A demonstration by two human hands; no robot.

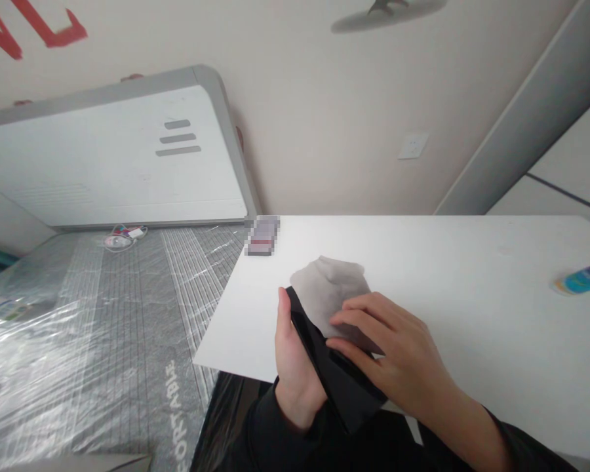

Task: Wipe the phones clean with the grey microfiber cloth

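My left hand (297, 370) is closed around a slim black object (335, 379) with straight edges, its thumb along the near-left side and its other fingers hidden behind. Whether it is a case or a device, I cannot tell. A thin, soft grey cloth (324, 288) lies against the upper side of the black object, its far part fanned out above the table. My right hand (403, 357) pinches the cloth, thumb low beside the black object and fingers bent over the fabric. Both hands are near the front edge of the white table (472, 275).
At the table's far left corner lies a small pixelated box-like item (262, 236). A blue-labelled bottle (583, 280) rests on its side at the right. Left of the table is a plastic-covered mattress (113, 328) with a cable bundle (122, 236) by the white headboard (113, 157).
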